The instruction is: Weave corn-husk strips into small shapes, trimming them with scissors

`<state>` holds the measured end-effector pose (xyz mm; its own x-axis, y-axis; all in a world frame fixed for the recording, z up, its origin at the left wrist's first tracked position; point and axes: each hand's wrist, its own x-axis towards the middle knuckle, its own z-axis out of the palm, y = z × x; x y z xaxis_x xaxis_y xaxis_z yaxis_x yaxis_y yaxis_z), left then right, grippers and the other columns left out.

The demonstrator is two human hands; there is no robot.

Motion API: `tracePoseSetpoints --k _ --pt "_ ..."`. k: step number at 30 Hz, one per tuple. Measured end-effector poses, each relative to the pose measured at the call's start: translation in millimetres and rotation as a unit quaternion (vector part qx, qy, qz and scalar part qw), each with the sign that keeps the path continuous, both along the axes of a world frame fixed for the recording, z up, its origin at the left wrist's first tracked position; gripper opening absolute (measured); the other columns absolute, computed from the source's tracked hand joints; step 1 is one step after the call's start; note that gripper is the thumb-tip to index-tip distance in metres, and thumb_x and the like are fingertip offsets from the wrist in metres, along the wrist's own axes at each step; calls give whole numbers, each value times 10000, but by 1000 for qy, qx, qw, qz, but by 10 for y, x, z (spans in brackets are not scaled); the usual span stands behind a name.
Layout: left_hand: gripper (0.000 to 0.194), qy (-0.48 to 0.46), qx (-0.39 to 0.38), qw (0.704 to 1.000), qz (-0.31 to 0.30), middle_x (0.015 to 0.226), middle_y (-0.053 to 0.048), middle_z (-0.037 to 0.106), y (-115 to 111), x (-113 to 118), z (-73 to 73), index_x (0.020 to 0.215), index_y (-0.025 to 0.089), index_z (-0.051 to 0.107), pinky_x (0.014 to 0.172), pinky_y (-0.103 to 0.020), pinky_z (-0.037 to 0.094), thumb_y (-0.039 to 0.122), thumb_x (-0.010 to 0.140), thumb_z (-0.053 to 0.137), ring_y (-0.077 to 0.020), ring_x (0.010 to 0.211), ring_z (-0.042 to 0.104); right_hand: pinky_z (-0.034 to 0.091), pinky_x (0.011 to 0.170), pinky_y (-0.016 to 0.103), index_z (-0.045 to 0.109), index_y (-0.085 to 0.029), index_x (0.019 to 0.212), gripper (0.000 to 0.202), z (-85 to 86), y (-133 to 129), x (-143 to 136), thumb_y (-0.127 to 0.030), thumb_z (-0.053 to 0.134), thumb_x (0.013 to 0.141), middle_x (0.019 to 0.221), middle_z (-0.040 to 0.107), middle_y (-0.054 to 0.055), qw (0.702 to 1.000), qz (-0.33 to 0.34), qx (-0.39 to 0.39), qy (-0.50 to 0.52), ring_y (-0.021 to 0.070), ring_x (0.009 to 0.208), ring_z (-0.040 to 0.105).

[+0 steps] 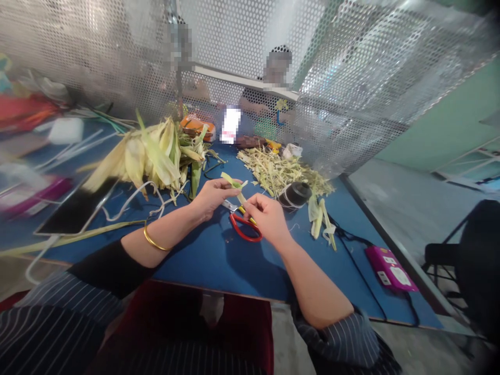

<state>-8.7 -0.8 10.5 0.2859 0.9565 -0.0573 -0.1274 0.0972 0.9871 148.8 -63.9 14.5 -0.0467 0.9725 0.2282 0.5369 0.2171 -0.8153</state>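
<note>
Presently, left hand (pixel 213 197) and right hand (pixel 265 214) pinch one corn husk strip (pixel 234 185); shredded husk pile (pixel 279 172) done, whole husk heap (pixel 152 153) remains.

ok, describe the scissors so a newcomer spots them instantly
On the blue table, look between the person's left hand and right hand. The scissors lie there, partly under the right hand, below the held leaf strip. Nothing else nearby has red loop handles.

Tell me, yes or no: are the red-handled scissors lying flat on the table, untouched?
No, the right hand grips the red-handled scissors above the blue table.
</note>
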Motion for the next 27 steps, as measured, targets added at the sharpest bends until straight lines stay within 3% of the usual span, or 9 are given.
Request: tracePoseSetpoints --k 5,8,11,15,20,27 --pt "276 70 8 989 -133 703 -10 660 -63 -39 82 883 132 745 614 -242 366 206 620 708 -109 619 502 436 701 292 680 -199 868 208 102 60 120 -384 597 821 875 665 52 986 -79 135 -64 177 813 599" --pt "195 123 11 970 -210 713 -21 669 -114 -15 75 786 133 747 656 -253 391 217 621 685 -140 679 547 454 745 306 705 -197 916 211 78 129 146 -337 650 769 942 655 61 996 -23 82 -8 187 873 599" --pt "255 171 23 961 -216 678 -9 646 -133 20 15 794 140 746 607 -243 366 355 681 672 -122 634 514 460 673 291 688 -190 788 152 15 162 119 -329 677 727 772 649 17 994 42 -22 98 150 714 584" --pt "319 200 52 951 -228 580 2 589 -154 56 -38 725 131 727 557 -239 359 439 713 646 -101 545 473 399 544 253 609 -188 666 176 -48 155 65 -343 676 714 594 559 -32 985 44 -66 156 106 551 486" --pt "251 187 66 950 -243 573 -7 574 -210 80 -29 649 133 683 568 -239 391 371 714 640 -107 552 506 363 542 252 552 -192 634 184 -119 172 19 -319 630 742 590 524 -36 989 -18 -7 147 104 556 443" --pt "259 205 96 934 -276 511 21 482 -228 81 -50 602 153 642 497 -238 285 374 734 612 -91 504 418 371 576 263 553 -189 632 162 -212 189 -20 -283 632 738 591 513 -38 975 -85 43 201 107 569 449"
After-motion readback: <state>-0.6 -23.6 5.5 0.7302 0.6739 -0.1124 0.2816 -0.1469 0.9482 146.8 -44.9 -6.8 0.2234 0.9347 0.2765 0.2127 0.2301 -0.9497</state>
